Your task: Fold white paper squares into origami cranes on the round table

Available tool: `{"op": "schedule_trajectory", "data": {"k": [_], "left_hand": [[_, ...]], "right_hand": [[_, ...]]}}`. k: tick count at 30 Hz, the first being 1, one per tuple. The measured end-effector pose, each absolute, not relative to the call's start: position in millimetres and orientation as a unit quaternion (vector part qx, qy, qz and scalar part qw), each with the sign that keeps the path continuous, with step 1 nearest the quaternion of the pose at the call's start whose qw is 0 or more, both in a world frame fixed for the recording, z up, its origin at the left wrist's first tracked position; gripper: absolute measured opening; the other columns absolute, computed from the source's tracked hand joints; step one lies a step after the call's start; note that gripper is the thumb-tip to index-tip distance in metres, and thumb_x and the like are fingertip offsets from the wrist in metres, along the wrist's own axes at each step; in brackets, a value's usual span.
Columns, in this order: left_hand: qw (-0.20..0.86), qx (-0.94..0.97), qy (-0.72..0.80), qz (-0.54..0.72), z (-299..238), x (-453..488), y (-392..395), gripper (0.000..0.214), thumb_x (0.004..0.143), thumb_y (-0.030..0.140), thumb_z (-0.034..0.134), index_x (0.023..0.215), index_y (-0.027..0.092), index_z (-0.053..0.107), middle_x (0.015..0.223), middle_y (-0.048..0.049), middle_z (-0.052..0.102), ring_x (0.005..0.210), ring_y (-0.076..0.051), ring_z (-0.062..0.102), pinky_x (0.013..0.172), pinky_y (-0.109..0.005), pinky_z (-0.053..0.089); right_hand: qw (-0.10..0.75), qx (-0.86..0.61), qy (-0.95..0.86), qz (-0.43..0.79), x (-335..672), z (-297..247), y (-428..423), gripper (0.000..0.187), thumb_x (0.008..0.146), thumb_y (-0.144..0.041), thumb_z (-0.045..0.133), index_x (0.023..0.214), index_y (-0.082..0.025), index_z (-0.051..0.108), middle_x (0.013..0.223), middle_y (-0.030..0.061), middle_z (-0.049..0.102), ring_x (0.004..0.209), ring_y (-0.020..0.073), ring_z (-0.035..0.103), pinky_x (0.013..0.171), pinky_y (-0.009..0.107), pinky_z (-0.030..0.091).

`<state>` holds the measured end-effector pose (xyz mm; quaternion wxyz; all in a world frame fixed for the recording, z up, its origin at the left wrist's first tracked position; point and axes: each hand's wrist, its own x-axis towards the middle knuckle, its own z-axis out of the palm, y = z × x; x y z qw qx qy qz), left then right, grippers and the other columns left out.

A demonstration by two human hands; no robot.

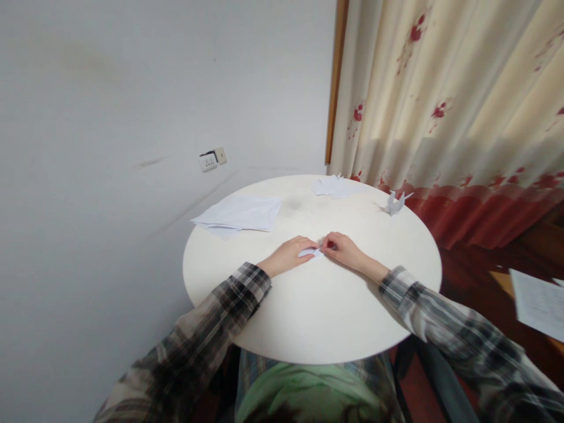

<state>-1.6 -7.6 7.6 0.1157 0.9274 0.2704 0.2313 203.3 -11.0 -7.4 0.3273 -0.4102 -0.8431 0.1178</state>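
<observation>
A small piece of folded white paper (309,252) lies at the middle of the round white table (317,317), between my hands. My left hand (288,255) rests on the tabletop, its thumb and fingers closed around the paper's left part. With thumb and forefinger pinched, my right hand (346,250) is at the right end of the same piece. Its other fingers are curled. The fingers cover much of the paper, so its full folded shape cannot be made out.
White sheets (242,212) are stacked on the table's left side. Smaller papers (332,187) lie at the far edge. A folded paper crane (395,204) stands at the right rim. A wall with a socket (208,161) and a flowered curtain (423,117) rise behind.
</observation>
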Motion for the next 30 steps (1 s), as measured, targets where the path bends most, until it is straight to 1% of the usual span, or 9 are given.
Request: {"op": "schedule_trajectory", "data": {"k": [3,13,18,22,30], "left_hand": [[0.111,0.933,0.25,0.235,7.9,-1.8,-7.6,0.019,0.083,0.024,0.048,0.097,0.019,0.059,0.098,-0.0038,0.062,0.096,-0.015,0.052,0.088,-0.029,0.04],[0.095,0.934,0.243,0.243,5.4,-1.1,-6.2,0.019,0.084,0.025,0.047,0.094,0.018,0.061,0.097,-0.0048,0.062,0.095,-0.015,0.052,0.087,-0.028,0.04],[0.092,0.934,0.243,0.246,6.1,-1.2,-6.5,0.018,0.083,0.024,0.048,0.092,0.017,0.061,0.096,-0.0051,0.062,0.094,-0.015,0.052,0.087,-0.028,0.04],[0.091,0.933,0.245,0.247,6.6,-1.1,-6.9,0.017,0.083,0.023,0.048,0.092,0.018,0.062,0.097,-0.005,0.062,0.094,-0.015,0.052,0.087,-0.029,0.041],[0.097,0.932,0.248,0.244,5.4,-0.7,-5.7,0.017,0.082,0.022,0.048,0.091,0.018,0.062,0.097,-0.0048,0.062,0.094,-0.015,0.053,0.087,-0.03,0.041]], "right_hand": [[0.323,-0.406,-0.846,0.123,203.6,-7.5,-10.5,0.005,0.074,-0.015,0.055,0.074,-0.016,0.06,0.073,0.0022,0.059,0.07,0.0129,0.051,0.066,0.025,0.039],[0.311,-0.394,-0.856,0.123,203.3,-7.1,-8.7,0.011,0.077,-0.012,0.053,0.078,-0.017,0.063,0.076,0.0033,0.06,0.074,0.0136,0.052,0.071,0.026,0.039],[0.315,-0.377,-0.865,0.101,204.3,-12.2,-5.5,0.021,0.076,-0.005,0.046,0.085,-0.017,0.061,0.081,0.004,0.06,0.079,0.0146,0.052,0.074,0.027,0.038],[0.305,-0.386,-0.867,0.079,204.3,-12.0,-6.4,0.028,0.072,-0.001,0.043,0.086,-0.017,0.06,0.08,0.0046,0.059,0.078,0.0155,0.05,0.071,0.027,0.036],[0.268,-0.408,-0.871,0.05,205.0,-8.4,-7.7,0.036,0.061,0.003,0.043,0.085,-0.018,0.059,0.082,0.0038,0.056,0.078,0.0157,0.047,0.069,0.026,0.032]]}}
